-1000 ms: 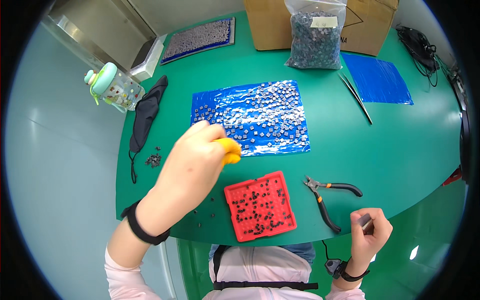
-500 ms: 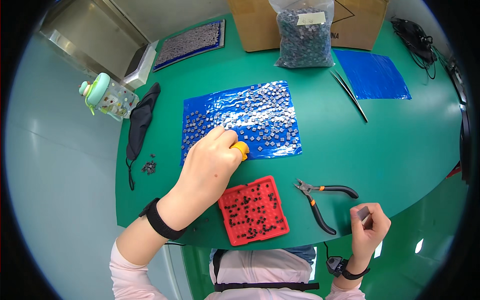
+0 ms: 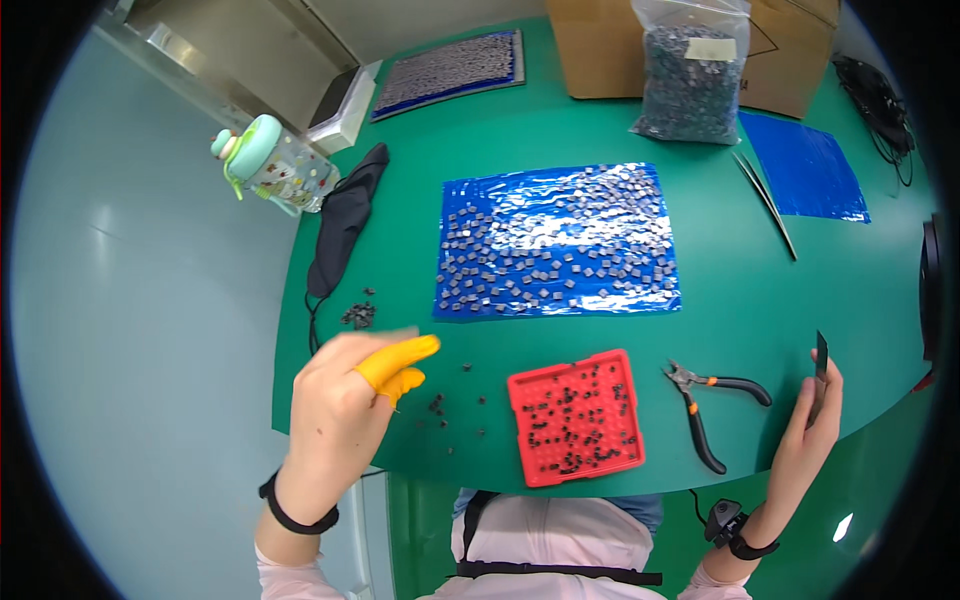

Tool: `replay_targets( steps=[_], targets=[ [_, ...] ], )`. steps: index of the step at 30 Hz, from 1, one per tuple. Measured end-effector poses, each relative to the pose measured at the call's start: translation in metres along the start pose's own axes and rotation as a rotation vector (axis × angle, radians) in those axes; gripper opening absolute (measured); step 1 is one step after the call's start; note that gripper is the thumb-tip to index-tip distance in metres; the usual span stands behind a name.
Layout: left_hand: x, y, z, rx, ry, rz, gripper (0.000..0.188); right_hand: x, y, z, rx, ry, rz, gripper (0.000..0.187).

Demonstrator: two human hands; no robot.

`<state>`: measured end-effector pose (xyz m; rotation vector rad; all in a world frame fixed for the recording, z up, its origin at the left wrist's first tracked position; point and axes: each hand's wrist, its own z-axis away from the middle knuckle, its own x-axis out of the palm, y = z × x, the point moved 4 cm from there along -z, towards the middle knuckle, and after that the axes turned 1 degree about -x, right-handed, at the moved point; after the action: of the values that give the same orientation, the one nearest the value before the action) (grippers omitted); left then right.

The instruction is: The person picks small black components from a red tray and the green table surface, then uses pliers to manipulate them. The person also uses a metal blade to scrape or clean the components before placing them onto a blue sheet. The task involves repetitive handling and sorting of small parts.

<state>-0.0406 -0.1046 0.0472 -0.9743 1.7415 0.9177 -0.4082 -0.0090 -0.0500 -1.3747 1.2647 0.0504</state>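
My left hand [image 3: 345,385], with yellow finger cots [image 3: 398,362] on the thumb and a finger, hovers over the table's near left part. Its covered fingertips point right, slightly apart, and I see nothing between them; the other fingers are partly blurred. Below it lie a few loose dark bits [image 3: 437,404]. In my right hand [image 3: 808,425], at the right edge, a thin dark flat piece [image 3: 821,358] stands on edge between thumb and fingers. A red tray [image 3: 635,452] with many small black parts lies between my hands. Beyond it, small grey square pieces cover a blue sheet [image 3: 455,195].
Cutting pliers [image 3: 705,440] lie open right of the tray, tweezers [image 3: 768,210] farther back beside another blue sheet [image 3: 805,165]. A bag of parts [image 3: 690,95] stands before a cardboard box [image 3: 595,50]. At left are a bottle [image 3: 290,170], a black mask [image 3: 345,220] and a dark heap [image 3: 359,315].
My left hand has drawn back from the blue sheet toward the near left. My right hand has turned and risen, tilting the flat piece on edge. The whole view has shifted.
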Motion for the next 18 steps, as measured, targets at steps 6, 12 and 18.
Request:
replay_targets(
  steps=[6,12,18],
  targets=[
    [0.019,-0.032,0.048,-0.203,-0.085,0.027,0.022,0.008,-0.016,-0.003,-0.126,-0.106,0.25,0.037],
    [0.029,-0.024,0.059,-0.331,-0.075,0.175,0.018,0.002,-0.035,0.01,-0.311,-0.053,0.205,0.041],
    [0.035,-0.025,0.06,-0.302,-0.065,0.168,0.018,0.007,-0.07,0.036,-0.511,-0.402,0.151,0.065]
  ],
)
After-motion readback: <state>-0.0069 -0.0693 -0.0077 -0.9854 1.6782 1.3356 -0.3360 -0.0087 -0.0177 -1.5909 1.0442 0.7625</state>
